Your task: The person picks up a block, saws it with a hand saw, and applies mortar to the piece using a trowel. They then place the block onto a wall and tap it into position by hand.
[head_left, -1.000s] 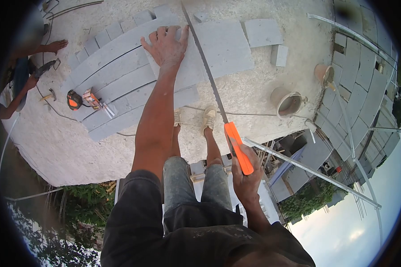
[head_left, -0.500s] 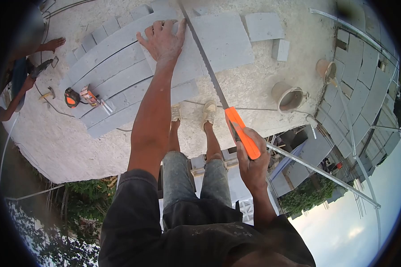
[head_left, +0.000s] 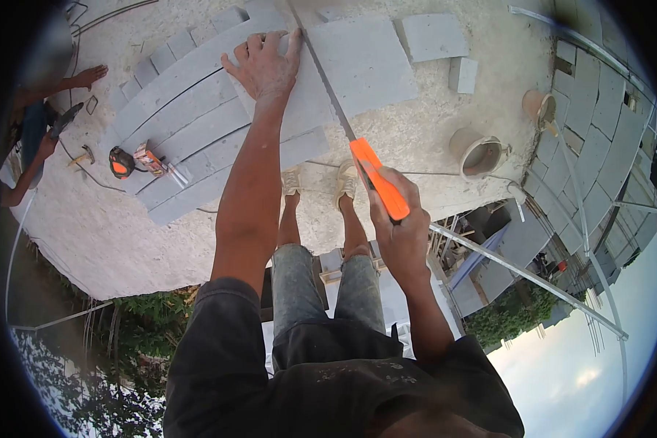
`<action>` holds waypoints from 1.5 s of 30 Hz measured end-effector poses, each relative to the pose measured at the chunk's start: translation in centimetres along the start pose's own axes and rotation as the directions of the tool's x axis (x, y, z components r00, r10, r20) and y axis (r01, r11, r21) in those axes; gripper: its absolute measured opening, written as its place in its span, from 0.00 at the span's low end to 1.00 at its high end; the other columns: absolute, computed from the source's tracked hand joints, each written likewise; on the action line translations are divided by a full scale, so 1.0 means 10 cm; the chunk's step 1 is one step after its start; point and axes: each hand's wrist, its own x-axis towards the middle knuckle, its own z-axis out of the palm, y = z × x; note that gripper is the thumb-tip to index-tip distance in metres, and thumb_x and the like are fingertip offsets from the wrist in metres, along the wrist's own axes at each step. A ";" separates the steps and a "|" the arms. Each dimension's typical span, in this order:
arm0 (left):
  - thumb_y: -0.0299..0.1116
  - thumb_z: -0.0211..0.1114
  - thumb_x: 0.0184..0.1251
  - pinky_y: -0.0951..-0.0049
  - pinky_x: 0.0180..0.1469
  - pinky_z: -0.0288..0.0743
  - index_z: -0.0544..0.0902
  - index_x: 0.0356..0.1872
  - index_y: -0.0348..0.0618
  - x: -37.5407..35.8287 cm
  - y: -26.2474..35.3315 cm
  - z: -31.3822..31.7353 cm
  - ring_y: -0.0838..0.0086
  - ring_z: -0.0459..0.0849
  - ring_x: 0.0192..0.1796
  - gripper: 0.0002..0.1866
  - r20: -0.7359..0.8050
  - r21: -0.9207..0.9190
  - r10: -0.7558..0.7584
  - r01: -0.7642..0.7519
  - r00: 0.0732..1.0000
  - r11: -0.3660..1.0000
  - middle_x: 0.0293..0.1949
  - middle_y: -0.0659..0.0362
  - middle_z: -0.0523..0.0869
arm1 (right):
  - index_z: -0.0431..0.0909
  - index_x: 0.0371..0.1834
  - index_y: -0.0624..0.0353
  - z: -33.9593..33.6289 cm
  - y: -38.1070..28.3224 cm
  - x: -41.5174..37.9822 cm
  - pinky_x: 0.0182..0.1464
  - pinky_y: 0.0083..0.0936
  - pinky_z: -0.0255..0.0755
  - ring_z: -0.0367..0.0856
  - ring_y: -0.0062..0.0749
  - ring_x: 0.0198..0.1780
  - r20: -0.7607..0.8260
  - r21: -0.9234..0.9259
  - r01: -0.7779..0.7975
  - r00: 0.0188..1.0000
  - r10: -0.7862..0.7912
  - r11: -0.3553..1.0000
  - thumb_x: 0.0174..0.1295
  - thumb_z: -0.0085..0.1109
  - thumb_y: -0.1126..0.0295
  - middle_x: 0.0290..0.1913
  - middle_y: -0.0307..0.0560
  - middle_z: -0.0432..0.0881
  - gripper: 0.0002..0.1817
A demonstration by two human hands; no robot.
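Note:
My right hand is wrapped round the orange handle of a handsaw. The long toothed blade reaches up across a pale grey block, its far end running out at the top of the view. My left hand presses down on the grey block surface just left of the blade, fingers spread, thumb close beside the saw. Several long grey blocks lie side by side below and left of that hand. A black and orange tape measure rests at their left end, beside a small printed packet.
At the left, another person's hand is stretched out over the floor. A small hammer lies nearby. Two buckets stand at the right, near the slab's edge. Loose blocks lie at the back, and a metal pole crosses the lower right.
My right hand has pushed the saw up and forward, so the handle is nearer the blocks. My left hand stays pressed in nearly the same spot.

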 end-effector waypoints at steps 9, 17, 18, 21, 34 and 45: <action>0.63 0.57 0.70 0.36 0.76 0.37 0.89 0.48 0.58 0.00 0.03 -0.05 0.63 0.70 0.66 0.24 -0.026 -0.030 0.003 -0.003 1.000 1.000 0.53 0.62 0.82 | 0.73 0.62 0.65 -0.06 0.10 -0.37 0.51 0.35 0.80 0.87 0.45 0.50 -0.053 -0.014 0.079 0.995 -0.080 0.997 0.68 0.61 0.75 0.56 0.59 0.82 0.20; 0.61 0.60 0.69 0.35 0.76 0.41 0.90 0.46 0.57 -0.08 0.03 -0.04 0.64 0.72 0.63 0.23 -0.047 -0.034 0.013 -0.015 0.999 0.999 0.50 0.63 0.83 | 0.73 0.61 0.62 0.09 -0.05 0.34 0.49 0.35 0.84 0.88 0.52 0.49 0.021 -0.056 -0.019 1.000 0.021 0.998 0.66 0.65 0.73 0.54 0.58 0.84 0.21; 0.61 0.60 0.69 0.35 0.75 0.41 0.90 0.45 0.57 0.01 0.04 -0.04 0.64 0.72 0.62 0.22 -0.062 -0.036 0.015 -0.018 0.998 0.999 0.50 0.63 0.83 | 0.73 0.62 0.62 0.08 0.03 0.16 0.50 0.35 0.83 0.88 0.53 0.50 -0.030 -0.058 0.028 0.999 -0.029 0.998 0.66 0.65 0.72 0.54 0.59 0.84 0.22; 0.62 0.59 0.69 0.38 0.74 0.46 0.90 0.45 0.63 0.00 0.05 -0.04 0.67 0.75 0.62 0.20 -0.096 0.039 0.025 -0.021 0.995 0.999 0.49 0.66 0.84 | 0.74 0.62 0.61 -0.01 0.18 -0.65 0.55 0.35 0.81 0.87 0.52 0.54 -0.096 0.023 -0.037 0.995 0.039 0.999 0.65 0.65 0.74 0.59 0.58 0.82 0.22; 0.61 0.62 0.68 0.35 0.75 0.42 0.90 0.44 0.58 -0.12 0.00 -0.05 0.65 0.74 0.61 0.21 -0.067 -0.012 0.005 -0.006 0.998 1.000 0.49 0.65 0.83 | 0.74 0.64 0.56 -0.12 0.10 -0.71 0.53 0.37 0.81 0.88 0.47 0.52 -0.041 -0.090 0.017 0.999 -0.021 0.996 0.64 0.66 0.76 0.53 0.59 0.85 0.24; 0.61 0.61 0.68 0.35 0.75 0.43 0.90 0.45 0.57 0.00 0.06 -0.05 0.65 0.73 0.62 0.22 -0.090 0.007 0.027 -0.026 0.996 1.000 0.50 0.64 0.83 | 0.73 0.64 0.60 0.03 0.23 -0.73 0.54 0.37 0.82 0.84 0.50 0.59 -0.062 0.011 -0.080 0.995 0.081 0.997 0.65 0.65 0.74 0.59 0.56 0.83 0.23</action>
